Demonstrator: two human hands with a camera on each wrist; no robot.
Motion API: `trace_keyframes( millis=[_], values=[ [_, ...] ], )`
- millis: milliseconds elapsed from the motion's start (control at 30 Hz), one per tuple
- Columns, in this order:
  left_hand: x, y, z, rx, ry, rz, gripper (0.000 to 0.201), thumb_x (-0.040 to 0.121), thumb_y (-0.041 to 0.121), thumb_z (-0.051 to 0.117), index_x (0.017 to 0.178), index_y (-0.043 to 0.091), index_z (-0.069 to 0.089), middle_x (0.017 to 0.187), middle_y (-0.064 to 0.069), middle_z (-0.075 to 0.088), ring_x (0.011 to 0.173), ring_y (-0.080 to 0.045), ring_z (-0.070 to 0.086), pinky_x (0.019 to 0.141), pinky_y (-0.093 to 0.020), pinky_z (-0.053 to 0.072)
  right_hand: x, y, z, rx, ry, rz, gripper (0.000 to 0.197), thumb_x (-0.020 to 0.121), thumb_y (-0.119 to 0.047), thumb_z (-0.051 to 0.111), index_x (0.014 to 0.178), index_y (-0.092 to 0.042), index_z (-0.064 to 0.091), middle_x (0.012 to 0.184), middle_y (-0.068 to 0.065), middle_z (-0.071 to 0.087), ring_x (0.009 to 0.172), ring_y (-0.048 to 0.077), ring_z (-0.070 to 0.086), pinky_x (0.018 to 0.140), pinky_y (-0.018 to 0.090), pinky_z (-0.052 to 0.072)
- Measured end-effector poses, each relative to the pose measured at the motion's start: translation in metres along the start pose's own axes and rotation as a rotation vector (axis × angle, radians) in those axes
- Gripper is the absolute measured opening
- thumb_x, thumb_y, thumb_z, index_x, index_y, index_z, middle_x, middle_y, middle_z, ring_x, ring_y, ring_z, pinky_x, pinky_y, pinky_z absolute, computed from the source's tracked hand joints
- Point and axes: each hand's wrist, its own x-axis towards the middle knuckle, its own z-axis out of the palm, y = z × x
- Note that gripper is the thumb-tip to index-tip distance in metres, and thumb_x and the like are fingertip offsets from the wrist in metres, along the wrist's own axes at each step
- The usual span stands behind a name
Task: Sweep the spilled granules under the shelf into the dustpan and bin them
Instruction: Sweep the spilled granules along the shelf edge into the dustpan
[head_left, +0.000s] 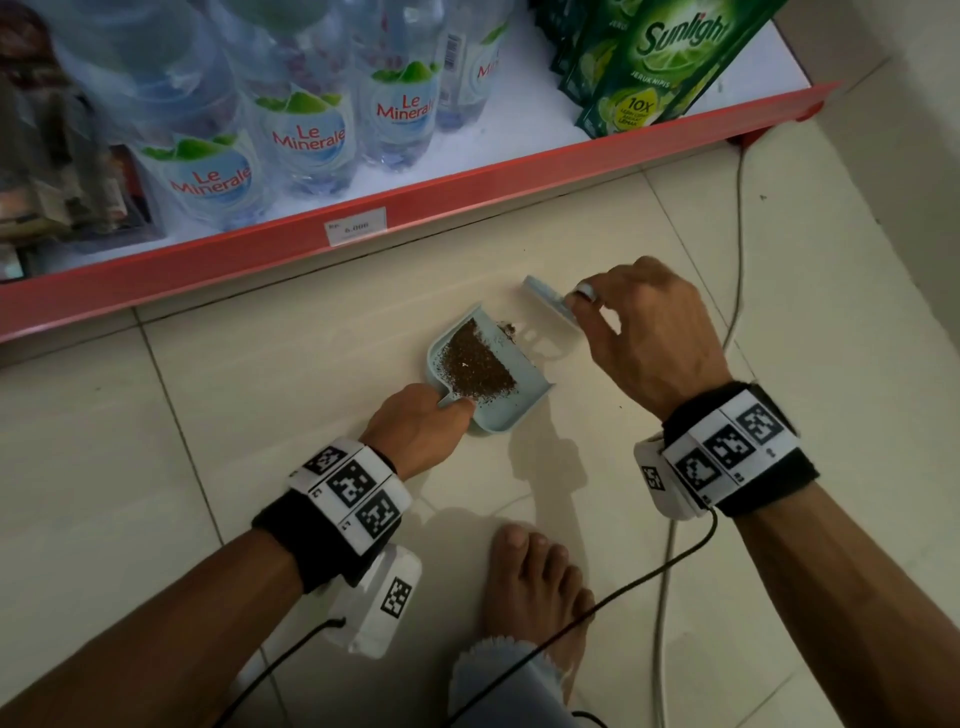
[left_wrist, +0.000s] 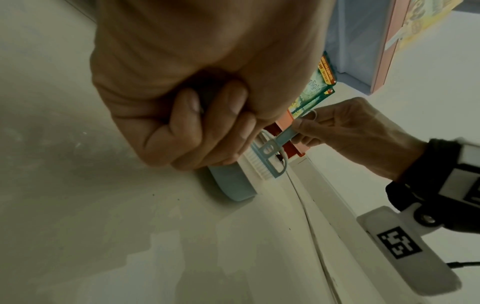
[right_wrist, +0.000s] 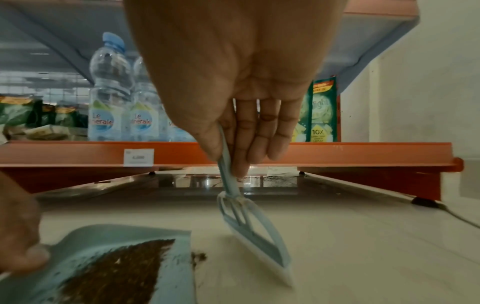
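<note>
A light blue dustpan (head_left: 511, 410) lies on the tiled floor in front of the shelf, with a heap of brown granules (head_left: 478, 366) inside it. My left hand (head_left: 441, 415) grips its handle, fingers curled round it (left_wrist: 197, 127). A small clump of granules (right_wrist: 198, 257) sits on the floor at the pan's lip. My right hand (head_left: 597, 306) pinches the thin handle of a light blue brush (right_wrist: 257, 232). Its white bristles touch the floor just right of the clump. More dark specks (right_wrist: 280, 179) lie in the gap under the shelf.
The red-edged bottom shelf (head_left: 415, 208) carries water bottles (head_left: 311, 130) and green detergent sachets (head_left: 649, 67). A white cable (head_left: 737, 208) runs along the floor at the right beside the wall (head_left: 909, 156). My bare foot (head_left: 535, 582) stands behind the dustpan.
</note>
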Motion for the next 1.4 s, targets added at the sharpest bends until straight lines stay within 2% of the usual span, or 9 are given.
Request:
trace_keyframes(
  millis=[100, 333, 567, 667, 767, 867, 1033, 1200, 1400],
  values=[
    [-0.002, 0.001, -0.001, 0.022, -0.002, -0.013, 0.047, 0.092, 0.048, 0.053, 0.100, 0.004, 0.068, 0.106, -0.019, 0.070, 0.101, -0.037, 0.066, 0.086, -0.039, 0.052, -0.005, -0.009, 0.003, 0.111, -0.095, -0.086, 0.027, 0.100, -0.029, 0.052, 0.092, -0.012, 0.072, 0.082, 0.003, 0.070, 0.076, 0.022, 0.056, 0.068, 0.038, 0.048],
    [-0.008, 0.003, -0.005, 0.036, -0.032, -0.022, 0.048, 0.094, 0.045, 0.052, 0.100, 0.000, 0.068, 0.089, -0.016, 0.066, 0.100, -0.039, 0.067, 0.075, -0.035, 0.048, -0.004, -0.011, -0.002, 0.097, 0.072, -0.035, 0.031, 0.100, -0.035, 0.047, 0.093, -0.018, 0.072, 0.079, 0.000, 0.070, 0.072, 0.017, 0.054, 0.062, 0.036, 0.048],
    [-0.013, 0.006, -0.007, 0.059, -0.034, -0.029, 0.046, 0.095, 0.042, 0.051, 0.097, -0.001, 0.065, 0.111, -0.025, 0.069, 0.104, -0.041, 0.065, 0.089, -0.045, 0.053, -0.009, -0.017, 0.006, 0.099, -0.079, -0.064, 0.030, 0.101, -0.035, 0.048, 0.095, -0.017, 0.071, 0.081, 0.002, 0.069, 0.074, 0.019, 0.058, 0.063, 0.037, 0.050],
    [-0.015, 0.006, -0.008, 0.064, -0.036, -0.046, 0.050, 0.095, 0.041, 0.050, 0.107, -0.005, 0.064, 0.115, -0.027, 0.067, 0.108, -0.043, 0.064, 0.091, -0.048, 0.053, -0.012, -0.022, 0.004, 0.182, 0.039, -0.061, 0.025, 0.100, -0.034, 0.052, 0.093, -0.019, 0.071, 0.077, 0.000, 0.068, 0.068, 0.016, 0.061, 0.059, 0.033, 0.050],
    [-0.017, 0.005, -0.010, 0.070, -0.035, -0.055, 0.050, 0.096, 0.041, 0.050, 0.107, -0.006, 0.063, 0.115, -0.027, 0.067, 0.108, -0.043, 0.064, 0.091, -0.049, 0.053, -0.009, -0.018, 0.001, 0.074, 0.132, 0.007, 0.026, 0.099, -0.035, 0.051, 0.093, -0.019, 0.071, 0.081, -0.001, 0.070, 0.068, 0.017, 0.060, 0.054, 0.030, 0.048],
    [-0.018, 0.005, -0.011, 0.066, -0.035, -0.064, 0.050, 0.096, 0.041, 0.050, 0.107, -0.006, 0.063, 0.116, -0.028, 0.067, 0.108, -0.043, 0.064, 0.091, -0.048, 0.053, -0.005, -0.015, 0.003, -0.049, 0.036, 0.029, 0.032, 0.101, -0.037, 0.045, 0.096, -0.017, 0.070, 0.083, 0.001, 0.069, 0.072, 0.020, 0.058, 0.057, 0.028, 0.041],
    [-0.021, 0.006, -0.013, 0.052, -0.039, -0.052, 0.038, 0.096, 0.040, 0.050, 0.078, 0.008, 0.056, 0.112, -0.027, 0.067, 0.105, -0.041, 0.065, 0.088, -0.045, 0.054, -0.010, -0.029, 0.006, 0.215, -0.063, -0.068, 0.028, 0.102, -0.034, 0.048, 0.095, -0.018, 0.070, 0.080, -0.001, 0.069, 0.066, 0.017, 0.062, 0.063, 0.037, 0.054],
    [-0.022, 0.001, -0.016, 0.040, -0.043, -0.071, 0.046, 0.096, 0.040, 0.049, 0.099, -0.004, 0.061, 0.114, -0.028, 0.067, 0.106, -0.041, 0.064, 0.088, -0.045, 0.054, -0.004, -0.024, 0.003, 0.148, 0.101, 0.011, 0.027, 0.102, -0.033, 0.048, 0.097, -0.016, 0.069, 0.083, 0.002, 0.070, 0.069, 0.020, 0.062, 0.061, 0.041, 0.055],
    [-0.025, 0.001, -0.019, 0.034, -0.035, -0.066, 0.039, 0.095, 0.040, 0.050, 0.074, 0.008, 0.056, 0.113, -0.028, 0.066, 0.106, -0.043, 0.065, 0.089, -0.048, 0.054, -0.006, -0.031, 0.013, 0.217, -0.018, -0.013, 0.025, 0.101, -0.030, 0.049, 0.095, -0.016, 0.068, 0.080, 0.001, 0.069, 0.067, 0.019, 0.061, 0.065, 0.041, 0.054]
  ],
)
